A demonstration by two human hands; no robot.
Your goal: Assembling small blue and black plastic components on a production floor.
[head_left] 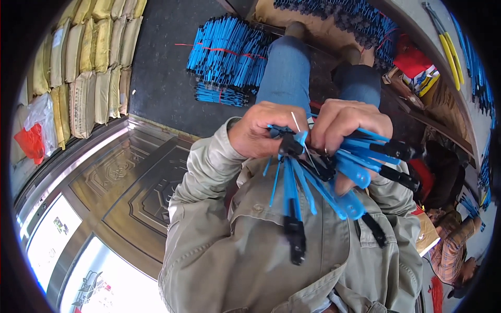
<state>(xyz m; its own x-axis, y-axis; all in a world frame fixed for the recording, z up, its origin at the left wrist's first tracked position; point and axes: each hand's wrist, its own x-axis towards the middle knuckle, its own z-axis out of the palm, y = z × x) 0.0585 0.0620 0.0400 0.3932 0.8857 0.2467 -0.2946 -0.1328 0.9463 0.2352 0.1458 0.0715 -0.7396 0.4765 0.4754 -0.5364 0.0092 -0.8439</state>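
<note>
Item: strips (290, 195), blue w/ black ends (295, 240); qty unclear, several overlapping. Loc.: in front of wearer's jacket (255, 255), both hands holding.

L hand (265, 128): fingers curling closed, gap approx. nil, pinching bunch nr a black part; strips spreading below & to R of fingertips. R hand (356, 122): fingers bending over top of bunch, thumb (342, 183) showing lower down among strips; grip looking closed, exact contact under knuckles hidden, can't tell. Strips fanning out below & R of R fingers, several black ends pointing R, others hanging down over jacket.

Also: thin white strand (296, 121) sticking up betw. hands; what it's fastening, can't tell.

Handling (est.): prob. light, semi-stiff, springy, plastic-like; smooth faces likely slipping past each other; not looking fragile, though thin strips may be bending. Best hold: gathered part betw. hands, whole bunch at once; loose ends prob. splaying if pinched singly.

Nearby: stack (227, 52) of like strips, red tie (222, 50) crossing it, lying on floor (159, 73) beyond L hand; yellow-handled pliers (452, 58), far R, well apart from hands.
</note>
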